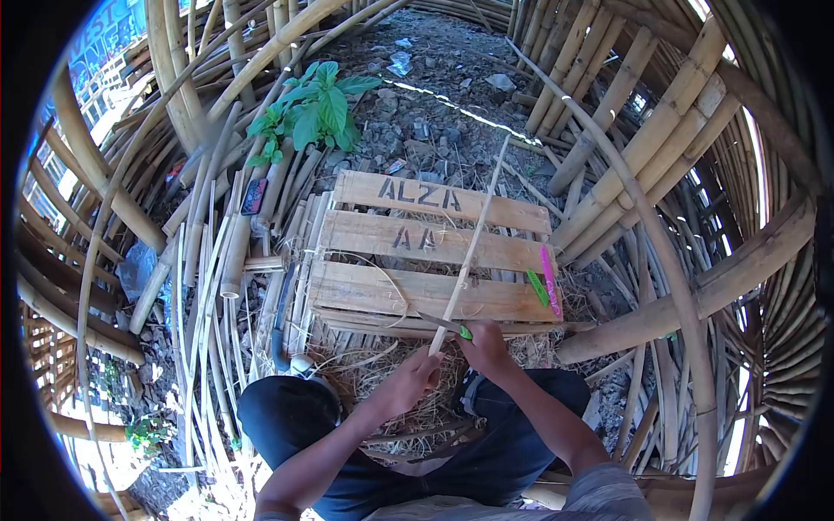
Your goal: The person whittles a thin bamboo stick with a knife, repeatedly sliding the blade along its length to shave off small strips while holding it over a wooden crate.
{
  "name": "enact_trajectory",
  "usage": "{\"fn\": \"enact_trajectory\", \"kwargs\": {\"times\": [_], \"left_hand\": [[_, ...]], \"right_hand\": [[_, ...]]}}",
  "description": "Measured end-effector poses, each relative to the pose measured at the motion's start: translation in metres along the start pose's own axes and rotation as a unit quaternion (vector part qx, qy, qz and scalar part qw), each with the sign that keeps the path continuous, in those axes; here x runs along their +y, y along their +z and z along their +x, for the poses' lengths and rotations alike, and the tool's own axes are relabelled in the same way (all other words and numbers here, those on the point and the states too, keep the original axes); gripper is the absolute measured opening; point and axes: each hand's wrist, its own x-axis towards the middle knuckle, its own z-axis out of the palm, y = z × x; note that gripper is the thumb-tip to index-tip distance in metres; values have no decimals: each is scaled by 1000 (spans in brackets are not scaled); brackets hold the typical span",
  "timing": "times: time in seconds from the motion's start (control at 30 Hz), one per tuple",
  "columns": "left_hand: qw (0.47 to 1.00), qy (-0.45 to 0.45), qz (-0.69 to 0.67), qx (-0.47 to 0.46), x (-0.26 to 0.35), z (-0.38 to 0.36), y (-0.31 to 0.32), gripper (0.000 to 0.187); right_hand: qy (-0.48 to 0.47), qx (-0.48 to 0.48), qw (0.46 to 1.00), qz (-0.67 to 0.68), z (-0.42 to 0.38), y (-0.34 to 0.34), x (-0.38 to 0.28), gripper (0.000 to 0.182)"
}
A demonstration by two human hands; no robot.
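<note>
Between my knees and the wooden crate [382,285], my left hand [412,384] is closed around the lower end of a long, thin bamboo strip [473,239]. The strip slants up and away across the crate's slats. My right hand [486,349] grips a knife [445,325] by its green handle, which is mostly hidden in the fingers. Its blade points left and crosses the strip just above my left hand. On the crate's right end lie a pink flat piece [550,282] with lettering and a smaller green piece [538,288].
Cut bamboo strips [207,326] lie in a bundle at left. A leafy green plant [321,108] grows beyond them. Thick bamboo poles [643,326] lean along the right side. Straw and shavings [382,369] cover the ground before the crate; stones [417,130] lie behind it.
</note>
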Motion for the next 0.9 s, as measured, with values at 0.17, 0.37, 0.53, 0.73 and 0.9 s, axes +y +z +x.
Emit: {"fn": "enact_trajectory", "kwargs": {"times": [0.17,0.37,0.53,0.73,0.9], "left_hand": [[999,-50,-6,-12,-3,-6,-3,29],[985,-69,-133,-83,0,-13,10,31],[994,-56,-94,-33,0,-6,-5,31],[994,-66,-84,19,6,-4,-1,35],[992,-31,-100,69,1,14,-4,48]], "right_hand": [[159,31,984,-76,19,5,49,26],[157,122,973,-120,22,-13,69,32],[135,-10,985,107,13,-14,-5,37],[104,-116,964,217,16,-1,0,47],[100,-117,972,176,15,-4,-6,45]]}}
